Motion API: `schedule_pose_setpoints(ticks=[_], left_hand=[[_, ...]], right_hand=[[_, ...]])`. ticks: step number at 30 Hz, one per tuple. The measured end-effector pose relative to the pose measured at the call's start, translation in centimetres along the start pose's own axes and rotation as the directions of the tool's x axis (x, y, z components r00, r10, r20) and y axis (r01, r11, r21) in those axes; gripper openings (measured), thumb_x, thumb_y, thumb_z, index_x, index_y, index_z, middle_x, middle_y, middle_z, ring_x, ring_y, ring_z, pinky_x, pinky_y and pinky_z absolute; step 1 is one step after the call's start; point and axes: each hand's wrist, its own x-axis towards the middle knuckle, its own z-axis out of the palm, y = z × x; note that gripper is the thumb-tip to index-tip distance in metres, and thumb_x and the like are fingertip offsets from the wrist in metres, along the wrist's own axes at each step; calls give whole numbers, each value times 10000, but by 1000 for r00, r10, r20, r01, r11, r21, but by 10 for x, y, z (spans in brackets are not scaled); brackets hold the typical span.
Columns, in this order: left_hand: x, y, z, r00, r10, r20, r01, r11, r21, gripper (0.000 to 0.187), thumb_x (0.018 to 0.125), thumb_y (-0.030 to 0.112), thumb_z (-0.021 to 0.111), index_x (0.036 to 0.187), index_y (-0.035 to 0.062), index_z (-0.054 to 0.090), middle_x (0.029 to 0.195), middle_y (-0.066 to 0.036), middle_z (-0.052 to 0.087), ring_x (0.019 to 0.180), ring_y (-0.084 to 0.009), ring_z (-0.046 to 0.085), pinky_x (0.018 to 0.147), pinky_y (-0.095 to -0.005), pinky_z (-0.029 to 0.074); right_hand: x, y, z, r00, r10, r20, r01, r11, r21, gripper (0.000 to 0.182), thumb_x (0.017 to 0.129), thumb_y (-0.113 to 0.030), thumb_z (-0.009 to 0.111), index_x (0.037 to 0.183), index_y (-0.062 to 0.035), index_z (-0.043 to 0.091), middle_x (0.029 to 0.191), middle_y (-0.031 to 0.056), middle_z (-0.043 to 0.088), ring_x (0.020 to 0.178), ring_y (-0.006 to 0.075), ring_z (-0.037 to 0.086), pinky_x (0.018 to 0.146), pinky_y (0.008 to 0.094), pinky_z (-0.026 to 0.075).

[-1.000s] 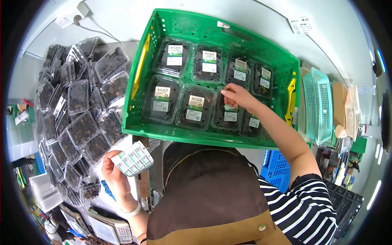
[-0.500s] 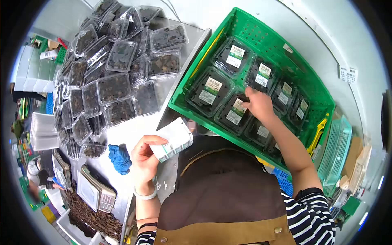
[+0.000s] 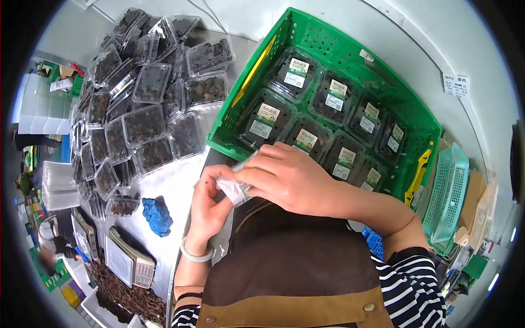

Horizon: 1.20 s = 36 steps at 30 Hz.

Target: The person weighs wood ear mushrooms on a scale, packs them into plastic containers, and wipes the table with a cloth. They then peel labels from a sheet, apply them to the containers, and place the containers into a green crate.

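My left hand (image 3: 208, 205) is closed on a curled white strip of printed labels (image 3: 236, 192), held in front of the apron. Over the same strip, my right hand (image 3: 298, 183) has its fingers pinched together at the upper edge. Whether a single label has come loose between them is hidden. Just beyond both hands stands a green crate (image 3: 333, 41) with lidded clear plastic boxes (image 3: 263, 121) of dark contents, laid in rows. The boxes I can see carry a printed label on the lid. My right hand covers part of the nearest ones.
A big heap of similar boxes (image 3: 143, 123) covers the steel table at left. A blue crumpled cloth (image 3: 157, 217), a weighing scale (image 3: 123, 257) and loose dark pieces (image 3: 123, 290) lie nearer. A teal basket (image 3: 445, 191) stands at right. Another person (image 3: 60, 243) is far left.
My right hand has come back from a box in the crate to the label strip in my left hand. A box in the near row now shows its label plainly.
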Motion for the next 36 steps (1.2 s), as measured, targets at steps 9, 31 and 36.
schedule_pose_setpoints(ticks=[9,31,36], left_hand=[[-13,-15,3,989,-148,-21,148,954,260,199,788,-105,566,957,0,552,889,-42,626,870,-111,615,801,-263,500],[-223,-111,-251,179,25,-984,-215,977,-15,158,961,68,501,1119,62,495,949,-36,615,833,-115,605,737,-257,502],[-234,-193,-366,33,-114,-993,-47,992,-116,168,939,151,571,1077,89,495,915,-51,614,756,-133,600,717,-283,499]], right_hand=[[-24,5,3,994,-5,107,1,999,42,170,738,-112,717,884,-69,642,832,19,586,755,195,562,628,320,465],[-15,180,51,712,680,-174,-647,732,214,141,919,-142,623,929,-10,576,758,6,593,711,65,527,630,236,417],[19,108,50,678,710,-191,-621,692,368,101,939,-111,580,963,-13,571,744,-44,480,653,26,411,563,194,335]])
